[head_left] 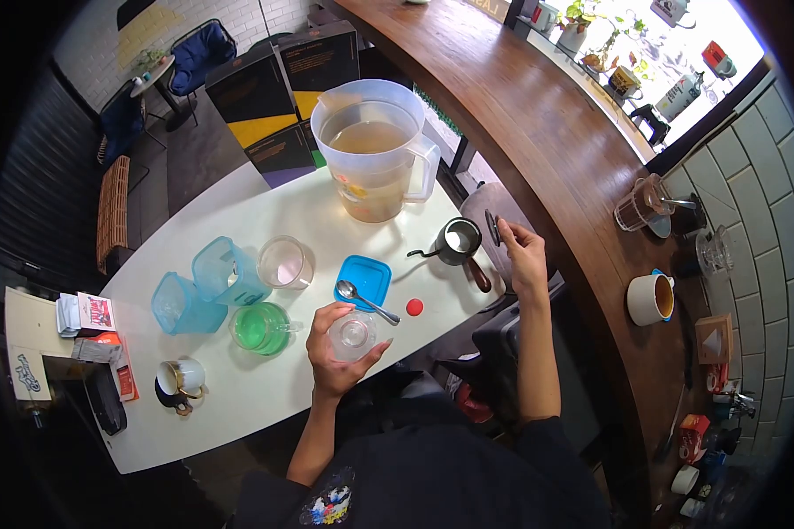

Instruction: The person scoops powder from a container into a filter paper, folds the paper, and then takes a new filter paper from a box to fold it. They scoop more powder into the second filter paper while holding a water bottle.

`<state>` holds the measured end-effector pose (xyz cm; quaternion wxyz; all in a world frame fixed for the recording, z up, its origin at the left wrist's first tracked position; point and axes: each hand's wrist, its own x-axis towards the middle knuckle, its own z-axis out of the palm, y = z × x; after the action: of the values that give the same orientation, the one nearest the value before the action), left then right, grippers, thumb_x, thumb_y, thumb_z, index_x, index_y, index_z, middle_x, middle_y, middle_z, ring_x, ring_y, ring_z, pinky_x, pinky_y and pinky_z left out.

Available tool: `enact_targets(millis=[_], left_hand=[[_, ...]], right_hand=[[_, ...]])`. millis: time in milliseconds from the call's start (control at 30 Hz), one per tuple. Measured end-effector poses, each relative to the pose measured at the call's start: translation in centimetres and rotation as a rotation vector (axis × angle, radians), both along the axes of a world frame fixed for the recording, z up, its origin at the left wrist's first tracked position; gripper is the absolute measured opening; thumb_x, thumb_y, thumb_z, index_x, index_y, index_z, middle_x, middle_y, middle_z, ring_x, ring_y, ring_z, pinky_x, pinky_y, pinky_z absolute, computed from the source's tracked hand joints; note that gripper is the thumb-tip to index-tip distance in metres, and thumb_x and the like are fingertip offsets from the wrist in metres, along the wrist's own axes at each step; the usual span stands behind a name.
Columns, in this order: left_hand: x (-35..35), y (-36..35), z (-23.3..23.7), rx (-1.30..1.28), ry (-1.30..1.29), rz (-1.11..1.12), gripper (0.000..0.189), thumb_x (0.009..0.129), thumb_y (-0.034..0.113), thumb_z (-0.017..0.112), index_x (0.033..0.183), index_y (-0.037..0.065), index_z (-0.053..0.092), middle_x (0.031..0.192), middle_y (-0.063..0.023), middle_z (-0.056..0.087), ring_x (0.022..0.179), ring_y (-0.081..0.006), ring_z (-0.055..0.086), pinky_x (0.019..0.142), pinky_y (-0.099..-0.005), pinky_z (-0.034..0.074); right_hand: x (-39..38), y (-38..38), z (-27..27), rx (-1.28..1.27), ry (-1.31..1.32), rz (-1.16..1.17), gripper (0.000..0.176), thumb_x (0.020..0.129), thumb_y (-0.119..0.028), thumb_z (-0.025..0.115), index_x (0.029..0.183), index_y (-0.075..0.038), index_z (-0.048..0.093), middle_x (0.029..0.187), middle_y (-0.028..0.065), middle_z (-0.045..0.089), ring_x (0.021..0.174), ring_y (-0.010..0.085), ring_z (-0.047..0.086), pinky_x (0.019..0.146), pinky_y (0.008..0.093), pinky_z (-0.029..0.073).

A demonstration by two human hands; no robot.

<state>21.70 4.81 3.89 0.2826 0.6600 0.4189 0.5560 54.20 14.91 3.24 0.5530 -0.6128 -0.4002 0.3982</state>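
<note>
My left hand (328, 370) is wrapped round a small clear glass (354, 334) near the table's front edge. Pinched in my right hand (525, 253) is a dark lid (492, 227), off to the right of a small dark gooseneck kettle (455, 253). That kettle stands uncovered, its thin spout pointing left and its brown handle (479, 277) toward me. Just beyond the glass, a metal spoon (375, 306) lies across a square blue lid (364, 272). A round red cap (415, 307) rests on the table to the right of the spoon.
On the white table (265, 414) stand a large pitcher (370, 185) of brownish liquid, two blue containers (178, 304), a clear cup (285, 263), a mug of green liquid (260, 329) and a gold-handled cup (181, 377). A curved wooden counter (538, 132) runs along the right.
</note>
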Motion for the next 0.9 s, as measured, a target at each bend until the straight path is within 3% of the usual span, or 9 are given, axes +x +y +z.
enact_targets(millis=[267,567,900], left_hand=[[0.2,-0.3,0.1,0.034,-0.033,0.085,0.061,0.066,0.007,0.085,0.118,0.002,0.053,0.113,-0.0160,0.058,0.104,-0.0278,0.059,0.090,-0.0381,0.049],[0.1,-0.7,0.4,0.035,-0.029,0.115,0.059,0.067,0.006,0.083,0.117,0.002,0.053,0.113,-0.0164,0.058,0.105,-0.0282,0.060,0.090,-0.0380,0.049],[0.0,-0.8,0.5,0.026,-0.034,0.123,0.058,0.068,0.005,0.082,0.118,0.003,0.054,0.114,-0.0164,0.058,0.106,-0.0278,0.059,0.091,-0.0375,0.049]], right_hand=[[-0.5,0.4,-0.1,0.023,0.069,0.069,0.031,0.088,-0.024,0.074,0.102,0.004,0.073,0.088,0.0037,0.069,0.082,0.0084,0.057,0.080,0.0250,0.044],[-0.9,0.4,0.4,-0.024,0.195,0.101,0.031,0.090,-0.020,0.071,0.107,0.006,0.070,0.095,0.0055,0.069,0.088,0.0098,0.059,0.086,0.0256,0.044],[-0.6,0.1,0.9,-0.063,0.101,0.087,0.035,0.091,-0.020,0.070,0.113,0.007,0.067,0.101,0.0088,0.070,0.092,0.0117,0.060,0.088,0.0257,0.044]])
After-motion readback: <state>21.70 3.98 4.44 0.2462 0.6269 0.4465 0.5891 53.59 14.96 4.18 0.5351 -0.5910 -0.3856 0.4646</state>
